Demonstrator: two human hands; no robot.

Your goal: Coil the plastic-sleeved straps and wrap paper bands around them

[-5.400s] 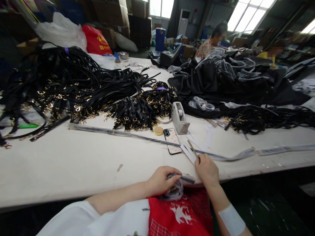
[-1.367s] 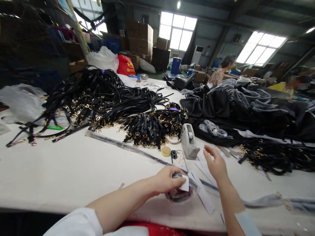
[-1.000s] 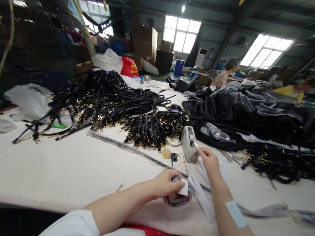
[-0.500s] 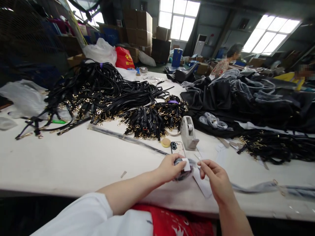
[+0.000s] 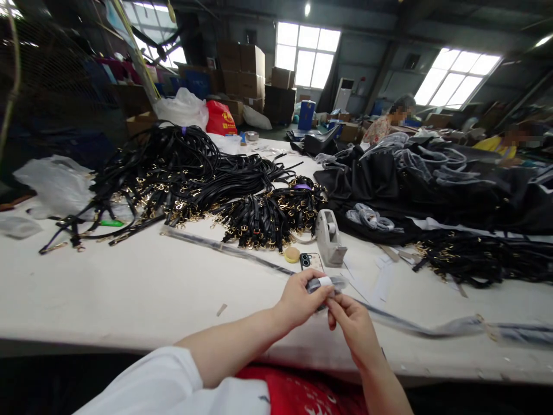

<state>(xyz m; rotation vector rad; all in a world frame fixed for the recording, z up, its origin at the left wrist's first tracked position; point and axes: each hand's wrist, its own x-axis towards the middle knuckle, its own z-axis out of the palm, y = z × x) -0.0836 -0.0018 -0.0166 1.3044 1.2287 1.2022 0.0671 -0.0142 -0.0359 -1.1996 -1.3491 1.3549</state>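
Hands meet at the near edge of the worktop (image 5: pixel 129 300), just in front of the person. The left hand (image 5: pixel 300 300) is curled closed around a small coiled bundle in clear wrap (image 5: pixel 322 283), thumb and fingers pinching it where a white paper label (image 5: pixel 325 282) folds over the top. The right hand (image 5: pixel 352 323) comes up from below — its fingertips pinched against the same bundle at the label's right edge; whether a bit of tape sits between them is too small to tell.

Just beyond the bundle lies a phone (image 5: pixel 310 261), camera side up, partly hidden by the left hand. A small round yellow pad (image 5: pixel 292 254) sits touching its far left corner, and a grey tape dispenser (image 5: pixel 328 237) stands just to the right of it. White paper strips (image 5: pixel 382 282) lie scattered to the right of the dispenser. A long clear sleeve (image 5: pixel 224 249) runs across the worktop from far left to near right, passing under the hands.

Farther off, a heap of short black straps with gold buckles (image 5: pixel 268 216) lies left of the dispenser, and behind it a much larger tangle of long black straps (image 5: pixel 173 173). Black bags (image 5: pixel 410 178) pile up on the far right — two other people sit behind them.
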